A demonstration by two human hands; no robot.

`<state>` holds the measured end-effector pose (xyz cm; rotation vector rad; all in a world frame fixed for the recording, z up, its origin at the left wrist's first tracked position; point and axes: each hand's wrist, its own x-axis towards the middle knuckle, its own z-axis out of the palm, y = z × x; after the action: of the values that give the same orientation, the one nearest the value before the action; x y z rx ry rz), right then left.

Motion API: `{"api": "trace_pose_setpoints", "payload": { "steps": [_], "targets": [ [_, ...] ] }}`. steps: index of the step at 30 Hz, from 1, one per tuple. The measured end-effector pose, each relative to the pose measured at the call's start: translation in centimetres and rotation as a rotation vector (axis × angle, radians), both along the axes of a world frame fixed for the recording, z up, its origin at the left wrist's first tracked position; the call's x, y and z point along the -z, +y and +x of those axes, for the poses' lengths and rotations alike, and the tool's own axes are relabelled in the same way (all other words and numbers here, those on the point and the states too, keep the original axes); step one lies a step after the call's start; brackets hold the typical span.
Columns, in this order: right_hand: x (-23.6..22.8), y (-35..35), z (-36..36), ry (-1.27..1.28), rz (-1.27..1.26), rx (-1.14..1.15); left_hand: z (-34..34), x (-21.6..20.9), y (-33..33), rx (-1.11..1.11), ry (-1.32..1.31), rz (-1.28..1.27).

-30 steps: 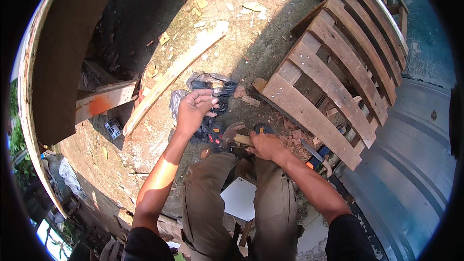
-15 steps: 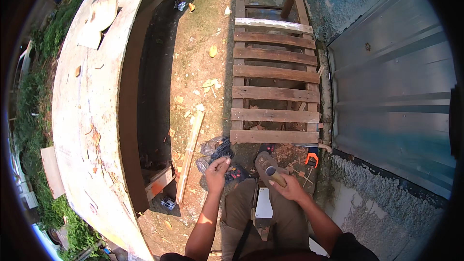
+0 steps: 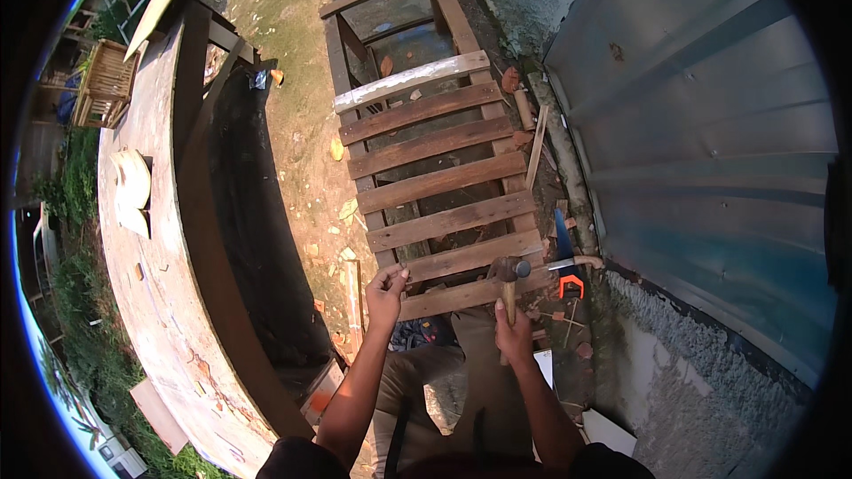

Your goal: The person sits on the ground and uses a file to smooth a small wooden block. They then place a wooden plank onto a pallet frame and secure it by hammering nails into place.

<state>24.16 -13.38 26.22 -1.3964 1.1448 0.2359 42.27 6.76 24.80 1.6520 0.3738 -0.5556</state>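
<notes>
A slatted wooden frame lies in front of me, with brown slats across two side rails and one whitish slat farther up. My right hand is wrapped round the wooden handle of a hammer. Its dark metal head stands over the right part of the nearest slats; whether it touches them I cannot tell. Close to the left end of these slats is my left hand, thumb and fingers pinched together. Anything between those fingertips is too small to make out.
At the left stands a long pale-topped table with wood scraps on it. A corrugated metal sheet and a rough wall flank my right. Beside the frame lies a saw with an orange handle. Leaves and wood chips litter the ground.
My view has turned, so the frame appears tilted and nearer. Both hands have moved forward to the nearest slats. The hammer, earlier low over my leg, is now raised with its head pointing away.
</notes>
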Motion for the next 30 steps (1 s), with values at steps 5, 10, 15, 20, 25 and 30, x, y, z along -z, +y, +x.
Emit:
{"api": "trace_pose_setpoints", "payload": {
  "steps": [5,10,15,20,25,30],
  "targets": [
    [-3.0,-2.9,4.8,-0.172,-0.517,-0.014,6.0,-0.8,-4.8,0.177,-0.167,0.021],
    [-6.1,-6.8,11.1,-0.161,-0.179,-0.024,14.4,-2.0,-8.2,0.241,-0.259,0.081],
    [-1.5,-8.7,14.5,-0.047,-0.417,-0.083,25.3,-0.9,-13.6,0.279,-0.357,0.012],
    [1.1,-6.6,22.3,-0.094,-0.442,0.118,38.9,10.4,-24.6,0.481,-0.831,0.082],
    [9.9,-4.9,29.4,-0.147,-0.346,0.383,46.7,18.4,-34.6,0.636,-0.929,-0.008],
    [10.7,-7.3,37.8,-0.245,-0.144,0.643,47.0,22.8,-37.5,0.293,-0.871,0.031]
  ]
}}
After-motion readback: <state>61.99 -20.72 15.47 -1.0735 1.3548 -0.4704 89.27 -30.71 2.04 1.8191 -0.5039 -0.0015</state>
